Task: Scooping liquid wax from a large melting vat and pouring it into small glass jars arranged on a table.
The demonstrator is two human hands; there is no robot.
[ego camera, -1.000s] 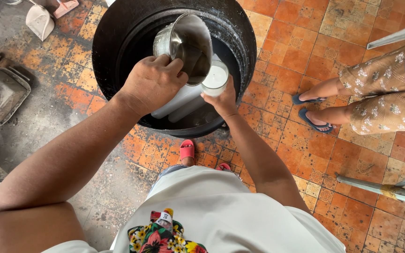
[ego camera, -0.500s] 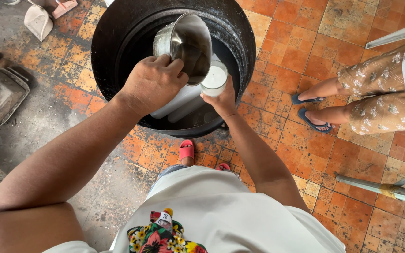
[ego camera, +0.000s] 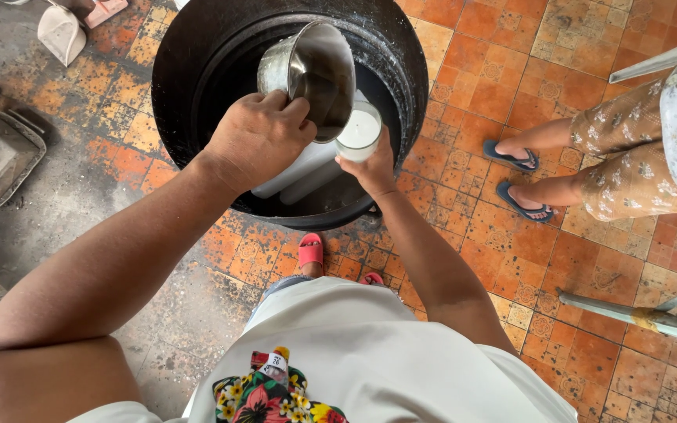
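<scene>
A: How will that steel pot (ego camera: 311,78) handle?

B: Rigid, and thin-walled by its look, so probably light when near empty, and smooth enough to slip if wet. The left hand (ego camera: 256,141) is clamped around its near side, fingers curled over the rim, which looks the sensible place to hold it.

A: And the glass (ego camera: 360,130)?

B: Fragile, I'd judge, and heavier now that white liquid fills it almost to the brim. The right hand (ego camera: 371,166) is closed around its lower part from below, holding it just beside the pot's lip.

A: Which way do they point?

B: The pot is tipped, its mouth facing right and down toward the glass, its long axis slanting. The glass stands upright, mouth up. Both hang over the big black tub (ego camera: 190,70) on the tiled floor (ego camera: 589,258).
</scene>
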